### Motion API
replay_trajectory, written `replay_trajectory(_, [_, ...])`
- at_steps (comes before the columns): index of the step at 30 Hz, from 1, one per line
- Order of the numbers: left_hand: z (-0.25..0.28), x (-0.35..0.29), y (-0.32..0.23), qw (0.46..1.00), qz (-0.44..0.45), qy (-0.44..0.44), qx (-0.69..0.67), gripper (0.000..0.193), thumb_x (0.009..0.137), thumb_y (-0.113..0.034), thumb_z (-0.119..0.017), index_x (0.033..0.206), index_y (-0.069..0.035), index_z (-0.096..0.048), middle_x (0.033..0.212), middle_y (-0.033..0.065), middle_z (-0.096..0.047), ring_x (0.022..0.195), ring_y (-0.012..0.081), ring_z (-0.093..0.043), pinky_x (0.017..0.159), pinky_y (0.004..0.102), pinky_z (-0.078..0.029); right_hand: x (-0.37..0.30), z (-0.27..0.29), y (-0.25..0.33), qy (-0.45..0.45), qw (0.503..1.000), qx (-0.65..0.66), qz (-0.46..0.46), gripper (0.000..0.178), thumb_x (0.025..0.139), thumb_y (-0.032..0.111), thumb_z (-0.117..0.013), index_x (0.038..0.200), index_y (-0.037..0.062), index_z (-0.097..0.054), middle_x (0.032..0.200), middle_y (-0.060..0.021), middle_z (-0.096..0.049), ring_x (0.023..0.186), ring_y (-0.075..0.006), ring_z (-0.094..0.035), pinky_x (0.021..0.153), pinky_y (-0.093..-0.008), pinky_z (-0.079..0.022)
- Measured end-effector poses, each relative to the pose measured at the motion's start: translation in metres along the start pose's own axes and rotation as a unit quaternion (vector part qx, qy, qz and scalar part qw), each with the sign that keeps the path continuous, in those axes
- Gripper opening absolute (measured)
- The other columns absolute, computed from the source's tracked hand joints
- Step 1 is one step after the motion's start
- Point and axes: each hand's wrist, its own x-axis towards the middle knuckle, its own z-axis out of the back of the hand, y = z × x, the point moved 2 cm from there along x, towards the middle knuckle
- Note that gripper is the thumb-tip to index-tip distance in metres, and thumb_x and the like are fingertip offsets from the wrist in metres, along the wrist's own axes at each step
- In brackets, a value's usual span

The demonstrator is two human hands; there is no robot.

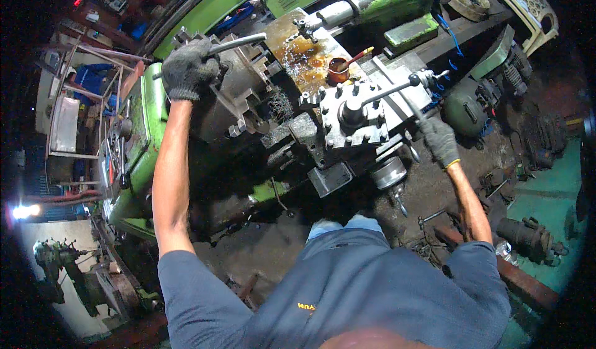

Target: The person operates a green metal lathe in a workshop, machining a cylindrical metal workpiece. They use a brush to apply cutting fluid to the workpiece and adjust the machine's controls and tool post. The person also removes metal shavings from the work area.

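Gloved left hand (pixel 191 68): fingers clamped around metal bar (pixel 241 42), bar above lathe chuck (pixel 241 82). Gloved right hand (pixel 439 141) at near end of long bar (pixel 398 90), beside tool post (pixel 338 122); cannot tell if fingers closed.

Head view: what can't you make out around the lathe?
Head view, all items:
1. Left hand: its own back hides the palm side of its grip on the metal bar.
2. Right hand: it covers the near end of the long bar; finger closure unclear.
3. Stick in the small cup: lower end hidden inside the cup.
4. Small metal pieces on the green headstock: too small to tell apart.
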Motion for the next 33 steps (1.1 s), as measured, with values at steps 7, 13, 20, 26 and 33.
replay_trajectory(7, [0.004, 0.002, -0.011, 0.999, -0.02, 0.011, 0.027, 0.024, 0.072, -0.027, -0.062, 0.091, -0.017, -0.073, 0.086, 0.0118, -0.069, 0.079, 0.0352, -0.067, 0.069, 0.0455, -0.053, 0.079, 0.126, 0.036, -0.058, 0.985, 0.153, 0.056, 0.032, 0.1, 0.032, -0.06, 0.089, 0.0024, -0.066, 0.067, -0.013, -0.058, 0.058, -0.0194, -0.055, 0.058, -0.0369, -0.047])
replay_trajectory(13, [0.0, 0.005, -0.002, 0.998, 0.014, 0.046, 0.03, 0.027, 0.073, -0.032, -0.061, 0.093, -0.018, -0.074, 0.088, 0.0118, -0.071, 0.081, 0.0352, -0.068, 0.07, 0.046, -0.054, 0.126, 0.138, 0.101, 0.027, 0.983, 0.147, 0.102, 0.03, 0.097, 0.03, -0.066, 0.095, -0.0006, -0.067, 0.067, -0.0076, -0.054, 0.063, -0.0119, -0.048, 0.058, -0.0344, -0.043])
replay_trajectory(20, [-0.002, 0.005, -0.005, 0.999, 0.031, -0.003, 0.018, 0.024, 0.069, -0.032, -0.061, 0.086, -0.018, -0.071, 0.081, 0.0125, -0.069, 0.073, 0.0357, -0.067, 0.066, 0.0475, -0.054, 0.157, 0.124, 0.118, 0.036, 0.98, 0.12, 0.156, 0.038, 0.097, 0.038, -0.065, 0.098, 0.0012, -0.071, 0.072, -0.0066, -0.067, 0.059, -0.0121, -0.061, 0.053, -0.0324, -0.05])
replay_trajectory(26, [-0.005, -0.002, 0.001, 1.0, 0.025, -0.013, -0.007, 0.024, 0.068, -0.033, -0.063, 0.083, -0.017, -0.07, 0.075, 0.0122, -0.066, 0.069, 0.0359, -0.065, 0.063, 0.0483, -0.052, 0.164, 0.118, 0.13, 0.056, 0.972, 0.162, 0.158, 0.035, 0.097, 0.036, -0.065, 0.089, 0.0019, -0.07, 0.07, -0.0052, -0.065, 0.066, -0.0105, -0.057, 0.061, -0.034, -0.048])
replay_trajectory(33, [-0.01, 0.003, 0.006, 0.999, 0.031, 0.015, -0.004, 0.023, 0.069, -0.032, -0.063, 0.086, -0.02, -0.072, 0.078, 0.0106, -0.068, 0.071, 0.0351, -0.067, 0.064, 0.0471, -0.054, 0.179, 0.106, 0.127, 0.003, 0.965, 0.15, 0.215, 0.03, 0.094, 0.033, -0.068, 0.093, 0.0025, -0.071, 0.071, -0.0086, -0.067, 0.065, -0.01, -0.059, 0.061, -0.0332, -0.049])
